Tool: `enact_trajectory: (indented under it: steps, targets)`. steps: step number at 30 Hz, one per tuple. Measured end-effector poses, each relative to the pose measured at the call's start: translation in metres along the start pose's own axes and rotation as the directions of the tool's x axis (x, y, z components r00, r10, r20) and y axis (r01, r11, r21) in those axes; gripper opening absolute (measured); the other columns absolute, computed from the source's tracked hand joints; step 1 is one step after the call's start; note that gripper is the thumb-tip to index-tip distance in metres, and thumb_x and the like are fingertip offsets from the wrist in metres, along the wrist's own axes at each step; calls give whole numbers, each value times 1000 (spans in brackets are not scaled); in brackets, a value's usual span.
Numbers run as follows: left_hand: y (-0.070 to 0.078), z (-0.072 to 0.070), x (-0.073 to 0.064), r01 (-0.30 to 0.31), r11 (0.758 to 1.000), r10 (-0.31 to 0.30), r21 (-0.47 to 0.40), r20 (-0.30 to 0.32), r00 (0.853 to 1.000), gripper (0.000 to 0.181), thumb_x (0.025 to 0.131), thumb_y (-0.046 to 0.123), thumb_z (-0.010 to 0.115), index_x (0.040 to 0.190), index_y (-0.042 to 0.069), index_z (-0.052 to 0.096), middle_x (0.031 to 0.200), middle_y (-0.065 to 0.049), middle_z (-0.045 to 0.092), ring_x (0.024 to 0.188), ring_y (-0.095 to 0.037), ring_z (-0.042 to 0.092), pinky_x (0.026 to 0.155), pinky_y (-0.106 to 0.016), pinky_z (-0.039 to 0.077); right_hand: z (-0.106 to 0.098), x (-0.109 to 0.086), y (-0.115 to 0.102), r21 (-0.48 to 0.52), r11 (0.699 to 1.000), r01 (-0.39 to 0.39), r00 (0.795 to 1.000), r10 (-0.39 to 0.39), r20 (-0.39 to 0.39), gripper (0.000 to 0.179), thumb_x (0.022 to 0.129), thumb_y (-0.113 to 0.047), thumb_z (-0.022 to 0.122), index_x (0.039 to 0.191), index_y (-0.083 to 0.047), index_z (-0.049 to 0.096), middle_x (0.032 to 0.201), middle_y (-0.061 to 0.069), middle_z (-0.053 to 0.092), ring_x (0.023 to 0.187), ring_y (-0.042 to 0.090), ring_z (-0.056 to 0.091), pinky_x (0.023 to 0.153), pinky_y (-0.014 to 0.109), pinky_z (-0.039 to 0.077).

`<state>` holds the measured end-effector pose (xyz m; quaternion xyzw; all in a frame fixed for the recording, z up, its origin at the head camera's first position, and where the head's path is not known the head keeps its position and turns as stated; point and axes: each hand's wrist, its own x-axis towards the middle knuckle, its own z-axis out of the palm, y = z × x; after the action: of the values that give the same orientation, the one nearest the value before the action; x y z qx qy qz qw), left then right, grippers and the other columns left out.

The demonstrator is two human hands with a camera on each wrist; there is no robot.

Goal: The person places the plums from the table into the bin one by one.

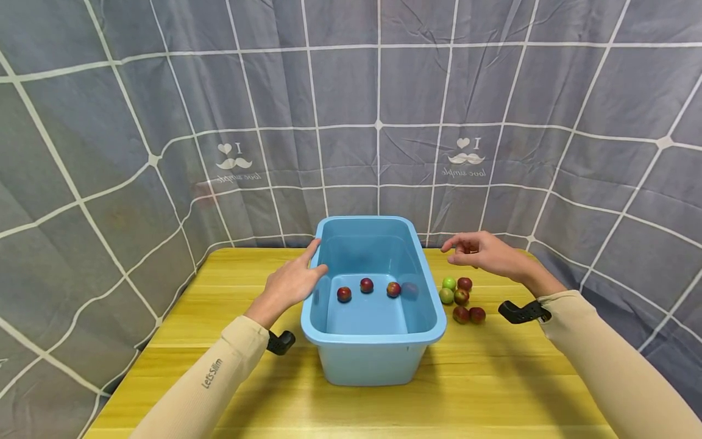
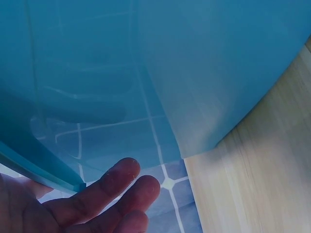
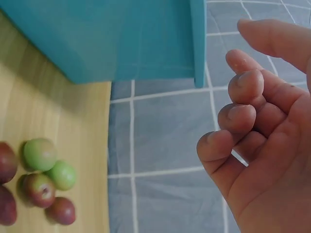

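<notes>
A blue plastic tub [image 1: 374, 338] stands on the table. My left hand [image 1: 290, 281] rests on its left rim, thumb over the inner side. In the left wrist view the fingers [image 2: 116, 184] lie fairly straight outside the wall, below the rim. Inside the tub, small red plum-like fruits [image 1: 343, 294] lie apart on the bottom. My right hand [image 1: 482, 253] hovers beyond the right rim, above the loose fruits, holding nothing. Its index finger and thumb are apart, with the other fingers loosely bent. Below it are green fruits [image 1: 446, 296] and red fruits [image 1: 461, 314].
The yellow wood-grain table [image 1: 236, 299] carries the tub near its middle, with the loose fruits close to the tub's right side. A grey curtain with white grid lines [image 1: 351, 152] hangs behind the table and along both sides. Each wrist wears a black strap [image 1: 521, 312].
</notes>
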<state>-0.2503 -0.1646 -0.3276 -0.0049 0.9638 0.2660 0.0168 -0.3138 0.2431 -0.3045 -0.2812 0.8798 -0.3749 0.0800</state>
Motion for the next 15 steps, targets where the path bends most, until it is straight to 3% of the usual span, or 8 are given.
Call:
enact_trajectory:
  steps: [15]
  targets:
    - [-1, 1, 1, 0, 1000, 0, -4, 1, 1000, 74, 96, 50, 42, 162, 39, 10, 77, -8, 57, 63, -24, 54, 54, -36, 40, 8, -29, 44, 86, 996, -16, 997, 22, -68, 26, 97, -23, 67, 120, -12, 67, 84, 12, 60, 75, 16, 56, 69, 32, 47]
